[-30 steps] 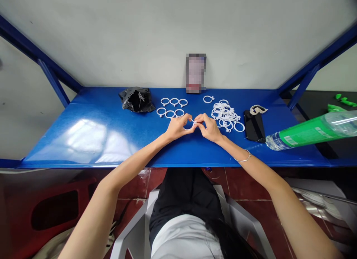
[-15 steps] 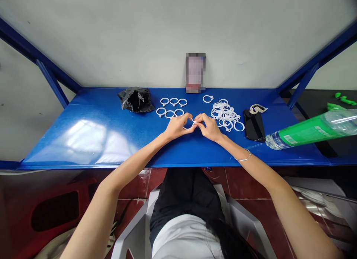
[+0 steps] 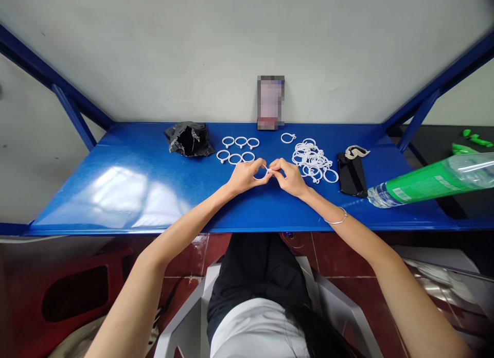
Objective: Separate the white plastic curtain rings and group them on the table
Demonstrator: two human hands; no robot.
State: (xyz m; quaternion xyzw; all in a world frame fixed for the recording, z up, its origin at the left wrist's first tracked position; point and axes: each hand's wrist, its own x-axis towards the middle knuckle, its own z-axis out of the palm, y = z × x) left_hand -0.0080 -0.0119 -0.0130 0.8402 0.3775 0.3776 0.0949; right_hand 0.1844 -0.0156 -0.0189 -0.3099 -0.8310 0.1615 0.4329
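Between my two hands is a white curtain ring (image 3: 261,178), partly hidden by fingers. My left hand (image 3: 247,176) is closed around its left side. The fingertips of my right hand (image 3: 287,176) pinch the ring's right side, where its small eyelet seems to be. Just beyond my left hand lie two short rows of white curtain rings (image 3: 241,141), eyelets toward me in the back row. To the right of my right hand is a loose pile of similar rings (image 3: 312,156), with a single ring (image 3: 287,138) lying behind it.
A crumpled black plastic bag (image 3: 189,138) sits open at the back left of the blue table (image 3: 185,219). A phone-like upright device (image 3: 270,103) leans on the wall. At right are a black phone (image 3: 352,174), a beige strap-like item (image 3: 356,151) and a green-labelled bottle (image 3: 428,180).
Both hands keep the same hold on the ring, with barely any visible finger movement. The whole view has shifted very slightly.
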